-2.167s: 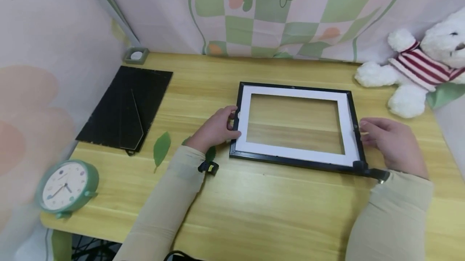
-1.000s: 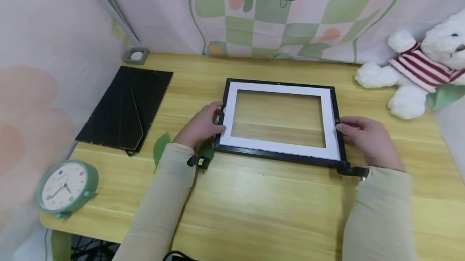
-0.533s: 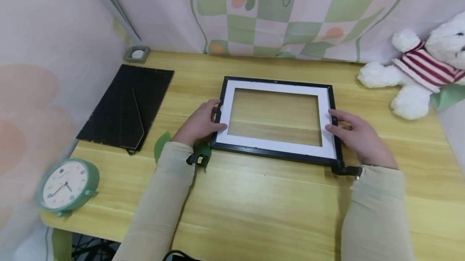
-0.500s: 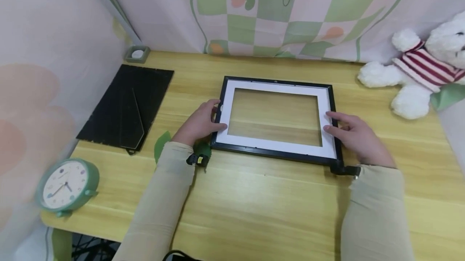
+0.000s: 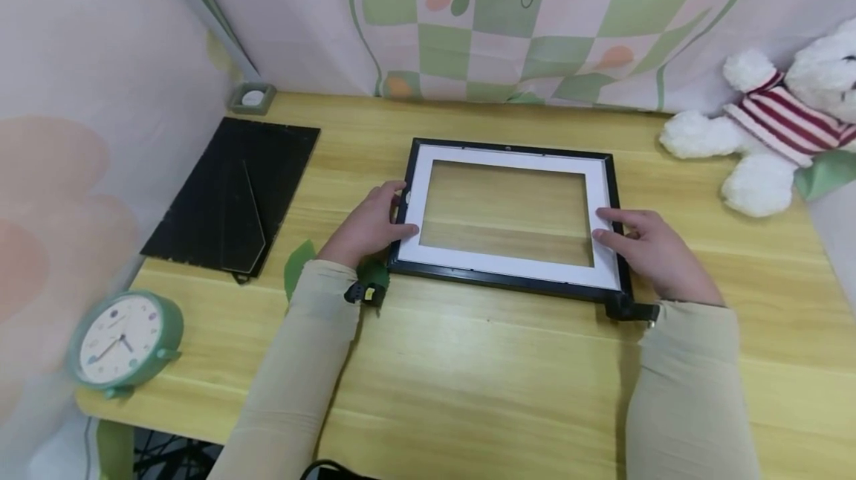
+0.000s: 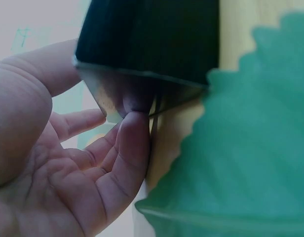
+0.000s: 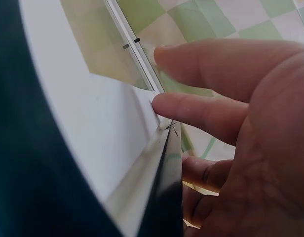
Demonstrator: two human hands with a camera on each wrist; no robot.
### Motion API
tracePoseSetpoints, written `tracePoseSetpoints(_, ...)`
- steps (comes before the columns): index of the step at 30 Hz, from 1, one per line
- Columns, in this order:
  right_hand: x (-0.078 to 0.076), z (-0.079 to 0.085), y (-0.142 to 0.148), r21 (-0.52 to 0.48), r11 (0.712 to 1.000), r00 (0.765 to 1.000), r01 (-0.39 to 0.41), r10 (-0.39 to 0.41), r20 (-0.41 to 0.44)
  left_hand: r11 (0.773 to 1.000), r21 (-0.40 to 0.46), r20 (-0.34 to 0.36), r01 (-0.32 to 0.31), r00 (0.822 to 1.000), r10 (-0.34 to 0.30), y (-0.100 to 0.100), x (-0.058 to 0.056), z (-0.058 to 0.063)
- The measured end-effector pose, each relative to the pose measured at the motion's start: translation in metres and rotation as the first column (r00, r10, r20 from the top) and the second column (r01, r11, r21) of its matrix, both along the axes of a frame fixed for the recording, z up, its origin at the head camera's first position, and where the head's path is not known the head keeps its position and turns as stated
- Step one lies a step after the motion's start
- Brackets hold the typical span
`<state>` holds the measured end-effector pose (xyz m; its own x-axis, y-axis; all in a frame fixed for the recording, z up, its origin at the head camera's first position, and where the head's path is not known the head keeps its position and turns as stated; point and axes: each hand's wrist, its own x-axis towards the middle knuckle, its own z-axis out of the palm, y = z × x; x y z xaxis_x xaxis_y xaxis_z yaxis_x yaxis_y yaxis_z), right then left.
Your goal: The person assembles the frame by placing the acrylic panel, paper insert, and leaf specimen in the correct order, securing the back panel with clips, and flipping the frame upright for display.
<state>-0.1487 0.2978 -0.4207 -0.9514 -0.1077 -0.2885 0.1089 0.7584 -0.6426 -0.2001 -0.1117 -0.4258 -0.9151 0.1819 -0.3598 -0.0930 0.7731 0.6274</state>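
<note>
A black picture frame (image 5: 495, 281) lies on the wooden table, with a white mat (image 5: 508, 158) set inside it and bare wood showing through its window. My left hand (image 5: 364, 229) grips the frame's left side, thumb over the mat and the other fingers at the outer edge. In the left wrist view a fingertip presses against the frame's dark side (image 6: 142, 39). At the right side, my right hand (image 5: 658, 253) rests thumb and index finger, fairly straight, over the mat's strip. Its other fingers bend outside the edge, as the right wrist view shows beside the mat (image 7: 112, 128).
A black backing board (image 5: 200, 205) with a stand lies at the left. Below it stands a green alarm clock (image 5: 123, 342). Green leaves (image 5: 299, 266) lie by my left wrist. A white teddy bear (image 5: 762, 175) sits back right, and a small grey box (image 5: 239, 105) back left.
The frame has slid left with both hands. My right hand has moved from the outer edge to lay thumb and index finger over the mat; the left keeps its grip.
</note>
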Motion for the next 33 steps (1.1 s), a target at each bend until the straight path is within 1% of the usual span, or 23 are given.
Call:
tracePoseSetpoints(7,0.0,0.003,-0.001,0.026,1.0,0.999,0.003,-0.004,0.034,1.0,-0.005,-0.002,-0.001,1.0,0.001,0.0,0.0,0.0)
tracePoseSetpoints(11,0.0,0.002,-0.002,0.039,0.999,0.999,0.037,-0.038,0.033,1.0,-0.014,-0.012,0.017,1.0,-0.017,0.001,0.0,-0.001)
tracePoseSetpoints(13,-0.001,0.001,-0.002,0.02,0.997,0.997,0.069,-0.069,0.025,0.999,-0.02,-0.018,0.029,0.999,-0.029,0.001,0.0,-0.002)
tracePoseSetpoints(17,-0.003,-0.003,-0.002,-0.057,0.988,0.99,0.142,-0.142,-0.005,0.999,-0.016,-0.019,0.043,0.999,-0.043,-0.001,0.0,-0.001)
tracePoseSetpoints(21,-0.004,-0.004,-0.002,-0.082,0.981,0.984,0.177,-0.179,-0.021,0.999,-0.01,-0.012,0.045,0.999,-0.046,-0.003,0.0,0.0)
tracePoseSetpoints(28,-0.005,-0.006,-0.001,-0.084,0.987,0.99,0.138,-0.14,-0.019,1.0,-0.004,-0.012,0.03,0.999,-0.03,-0.002,0.0,0.001)
tracePoseSetpoints(33,-0.006,-0.008,0.001,-0.098,0.984,0.988,0.151,-0.152,-0.006,1.0,0.002,-0.016,0.031,0.999,-0.031,0.0,-0.001,0.001)
